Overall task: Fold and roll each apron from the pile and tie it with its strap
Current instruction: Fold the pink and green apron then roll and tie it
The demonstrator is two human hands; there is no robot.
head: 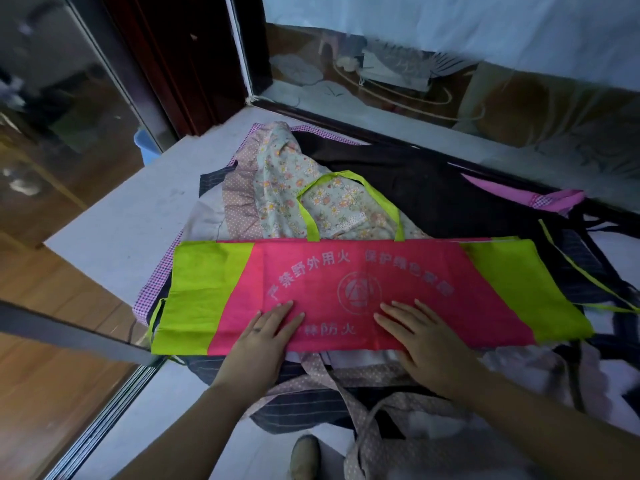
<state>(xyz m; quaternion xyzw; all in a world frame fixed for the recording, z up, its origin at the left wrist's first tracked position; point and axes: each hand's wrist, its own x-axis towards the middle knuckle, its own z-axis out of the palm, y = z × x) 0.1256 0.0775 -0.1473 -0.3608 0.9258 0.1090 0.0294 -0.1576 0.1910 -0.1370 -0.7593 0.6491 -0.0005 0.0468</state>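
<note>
A pink and lime-green apron (363,271) lies folded into a wide band on top of the pile of aprons (398,174). White printed characters and a round emblem show on its pink middle. Its lime neck strap (349,202) loops away from me over a floral apron (298,181). A thin lime tie strap (588,271) trails off to the right. My left hand (263,341) lies flat on the apron's near edge, fingers straight. My right hand (419,337) presses flat beside it, a little to the right.
The pile lies on a pale grey ledge (138,209) by a window (450,64). Dark striped, polka-dot and white fabrics spread around the apron. A glass panel and wooden floor (52,375) are at the left. A blue container (147,145) stands beyond the ledge's left edge.
</note>
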